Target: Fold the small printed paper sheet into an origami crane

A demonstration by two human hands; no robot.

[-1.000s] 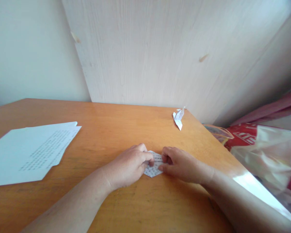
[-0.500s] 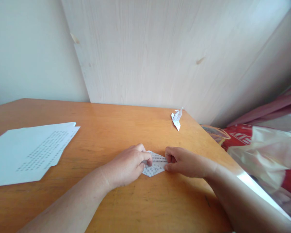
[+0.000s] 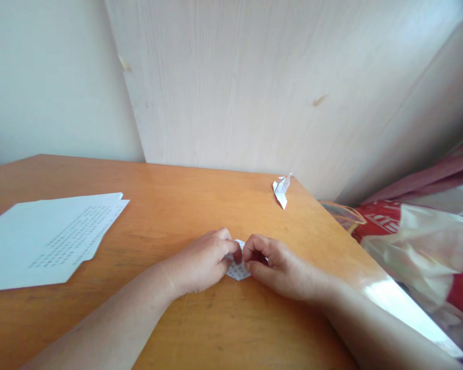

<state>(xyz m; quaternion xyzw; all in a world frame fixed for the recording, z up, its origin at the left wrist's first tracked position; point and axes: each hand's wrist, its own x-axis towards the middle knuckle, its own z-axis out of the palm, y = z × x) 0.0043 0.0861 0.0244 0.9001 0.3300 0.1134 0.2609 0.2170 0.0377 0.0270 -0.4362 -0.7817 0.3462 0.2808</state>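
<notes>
A small folded piece of printed paper (image 3: 237,272) lies on the wooden table between my two hands. My left hand (image 3: 206,261) has its fingers curled down onto the paper's left part, gripping it against the tabletop. With thumb and forefinger bent together, my right hand (image 3: 277,266) pinches at the paper near its middle and covers the right part. Exactly what fold sits between those right fingertips is hidden. Further back, near the table's far right corner, is a folded paper figure (image 3: 281,192) with a pointed tip.
A stack of white sheets (image 3: 34,231), with printed characters along one side, lies on the left of the table (image 3: 193,198). A pale wooden panel (image 3: 224,87) rises behind it. Beyond the right edge are plastic bags (image 3: 420,246) and red material (image 3: 378,218).
My right hand has moved left along the folded paper, from its right tip to near the middle, close to my left hand. My left hand stays almost in place.
</notes>
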